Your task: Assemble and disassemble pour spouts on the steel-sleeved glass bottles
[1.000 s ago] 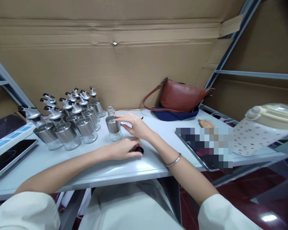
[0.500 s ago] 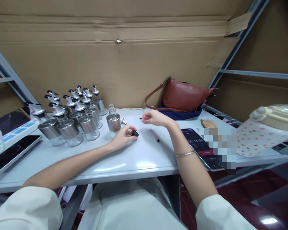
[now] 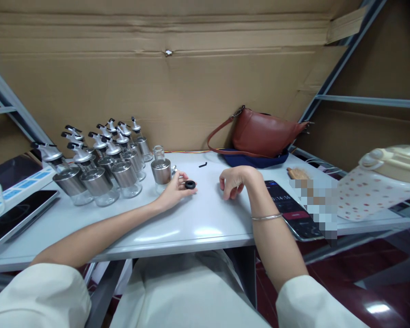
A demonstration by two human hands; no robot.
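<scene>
My left hand (image 3: 175,189) rests on the white table (image 3: 198,223) and pinches a small black ring (image 3: 190,184) between thumb and fingers. Just behind it stands a glass bottle with a steel band and no top (image 3: 161,169). My right hand (image 3: 234,179) hovers low over the table to the right, its fingers curled down with the tips together; whatever is under them is hidden. A tiny black part (image 3: 202,165) lies farther back on the table.
Several capped glass-and-steel dispenser bottles (image 3: 102,161) stand in a cluster at the left. A phone showing a timer (image 3: 289,207) lies right of my right wrist. A brown bag (image 3: 264,133) sits at the back, a tablet (image 3: 15,218) and power strip (image 3: 18,187) at far left.
My right hand let go of the uncapped bottle, swung right and dropped to the table with fingers curled. My left hand lifted the black ring off the table and moved it toward the bottle.
</scene>
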